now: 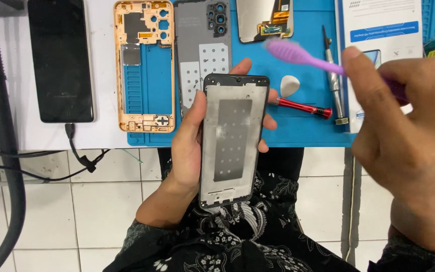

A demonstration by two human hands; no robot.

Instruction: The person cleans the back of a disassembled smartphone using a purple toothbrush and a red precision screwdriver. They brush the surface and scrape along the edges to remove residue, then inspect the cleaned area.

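The white worktop [101, 136] with its blue rubber repair mat [298, 128] lies beyond both hands, and past the left hand [190, 146] rest a dark slab-shaped smartphone [60, 60] with a cable plugged in, an orange-tinted bare phone mid-frame [144, 65] and a grey phone back cover with a camera cluster [203, 50]. The left hand is curled round a black-edged phone frame with a silvery metal inner plate [233, 138], gripping it by its long sides, upright over the lap and just short of the worktop edge. The right hand [409, 146] is closed on the handle of a purple plastic toothbrush [303, 54], whose bristled head hangs blurred above and to the right of the frame, apart from it. Between the hands, on the mat, lie a red-handled screwdriver [303, 108], a silver metal screwdriver [334, 80] and a small white pick [290, 86]. The step looks like brushing the frame clean, though the blur leaves that uncertain; the next move calls for bringing the bristles down onto the metal plate with the frame kept steady.
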